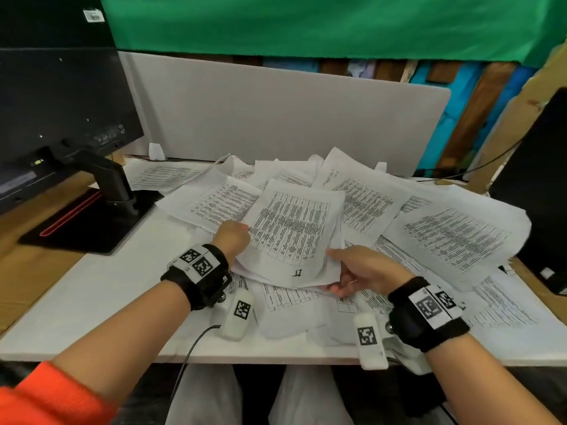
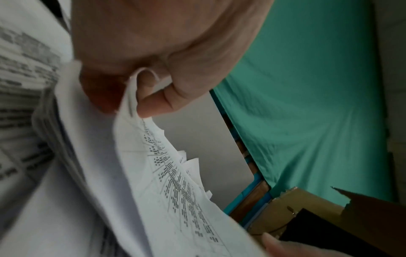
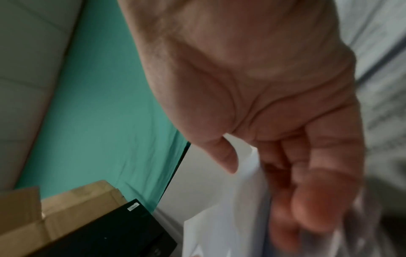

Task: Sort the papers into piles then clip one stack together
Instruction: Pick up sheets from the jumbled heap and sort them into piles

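A thin stack of printed sheets (image 1: 291,237), its top page marked "11" at the near edge, is held up over the desk between both hands. My left hand (image 1: 231,237) grips its left edge; in the left wrist view the thumb pinches the curled paper edge (image 2: 131,97). My right hand (image 1: 356,271) holds the near right corner, thumb on top and fingers underneath, and the sheets (image 3: 230,226) show beside the fingers in the right wrist view. Many more printed papers (image 1: 454,237) lie scattered in overlapping layers across the white desk (image 1: 101,289). No clip is visible.
A black monitor (image 1: 55,111) on its stand sits at the left, its base on the desk's corner. A grey divider panel (image 1: 276,115) runs along the back. A second dark screen (image 1: 540,185) stands at the right edge. A cable (image 1: 190,348) hangs off the front edge.
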Tool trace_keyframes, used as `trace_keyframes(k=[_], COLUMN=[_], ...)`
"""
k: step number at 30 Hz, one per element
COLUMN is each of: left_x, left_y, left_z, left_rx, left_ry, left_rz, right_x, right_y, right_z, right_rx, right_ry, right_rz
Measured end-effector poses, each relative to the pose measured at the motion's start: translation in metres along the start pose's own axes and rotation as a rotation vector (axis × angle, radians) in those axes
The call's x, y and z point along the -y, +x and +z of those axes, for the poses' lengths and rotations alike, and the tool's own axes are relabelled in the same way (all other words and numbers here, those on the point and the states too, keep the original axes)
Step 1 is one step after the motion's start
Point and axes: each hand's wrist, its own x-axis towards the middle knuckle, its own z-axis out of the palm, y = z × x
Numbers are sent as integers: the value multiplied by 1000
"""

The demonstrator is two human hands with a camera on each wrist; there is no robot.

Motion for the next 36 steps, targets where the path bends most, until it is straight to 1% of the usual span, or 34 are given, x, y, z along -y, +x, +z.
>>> trace_keyframes(k=[2,3,4,6,8,10,11,12,13,15,16,17,18,19,20,21,24,26,29,30,31,32,34,35,36], left_x=[2,1,-1,-4,-5,-5,-5,-4,-4,1,5,7,8,10,12,13,2,-19,-64,-77,-88,-99,-117,-125,-133], left_y=[6,8,9,5,-1,-2,1,6,13,25,32,38,42,45,47,47,43,31,1,-10,-20,-29,-48,-59,-68], left_z=[-6,-8,-7,-1,9,12,8,3,-7,-32,-43,-53,-59,-62,-62,-62,-63,-72,-92,-100,-107,-115,-125,-126,-127], left_rx=[-11,-5,20,89,142,177,191,183,116,-138,-223,-255,-227,-172,-128,-118,-193,-296,-507,-552,-573,-569,-509,-444,-358], left_ry=[131,203,262,337,455,525,486,392,297,141,54,-73,-193,-248,-211,-138,38,106,165,199,237,265,290,269,230], left_rz=[-39,-70,-97,-99,-57,-17,-24,-54,-89,-169,-194,-204,-182,-146,-98,-31,255,463,819,947,1066,1166,1299,1329,1332], right_x=[1,1,1,0,3,9,10,9,8,0,-3,-5,-6,-7,-6,-7,-5,-6,-5,-1,4,12,31,41,50], right_y=[11,18,26,40,52,58,62,65,68,77,78,77,75,74,71,71,66,62,54,48,40,33,15,6,5], right_z=[-12,-17,-19,-14,1,15,18,19,17,10,7,5,3,3,4,4,6,6,2,1,0,-2,-4,-3,-5], right_rx=[-211,-297,-350,-323,-269,-293,-325,-354,-364,-365,-359,-344,-325,-313,-300,-296,-291,-282,-209,-204,-214,-269,-427,-463,-445], right_ry=[-162,-191,-179,-35,67,40,13,-8,-29,1,50,103,138,161,188,216,242,235,286,274,206,90,-81,-84,-27], right_rz=[-8,-10,-25,-42,-35,-29,-30,-41,-39,-47,-44,-40,-42,-47,-55,-70,-78,-77,-81,-86,-109,-138,-263,-363,-469])
